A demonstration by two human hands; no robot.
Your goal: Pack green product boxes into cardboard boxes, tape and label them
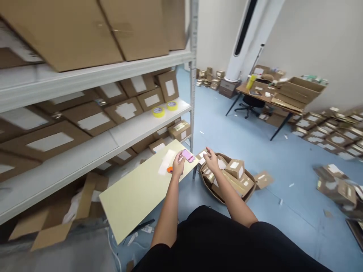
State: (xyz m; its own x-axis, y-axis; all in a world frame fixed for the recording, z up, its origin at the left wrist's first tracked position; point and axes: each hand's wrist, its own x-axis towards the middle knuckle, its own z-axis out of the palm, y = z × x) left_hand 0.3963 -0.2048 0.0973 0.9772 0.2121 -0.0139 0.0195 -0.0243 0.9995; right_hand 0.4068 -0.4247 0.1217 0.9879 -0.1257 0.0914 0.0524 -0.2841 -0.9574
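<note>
My left hand (178, 165) is closed on a small flat pink rectangular item (188, 155), whose exact kind I cannot make out. It is held above the right end of a pale yellow tabletop (138, 192). Beside that wrist, a small orange object (169, 170) lies on the table, partly hidden by the hand. A white sheet (166, 162) is spread just left of it. My right hand (211, 160) is raised with its fingers apart and nothing in them, above the near edge of a large round bin (252, 193) filled with cardboard boxes.
At left stands a metal shelf (127, 141) with labelled cardboard boxes and two yellow tape rolls (158, 111). An opened carton (53, 221) sits below it. Farther right are a wooden desk (263, 96), a black chair (249, 104) and stacked parcels (337, 130) on the blue floor.
</note>
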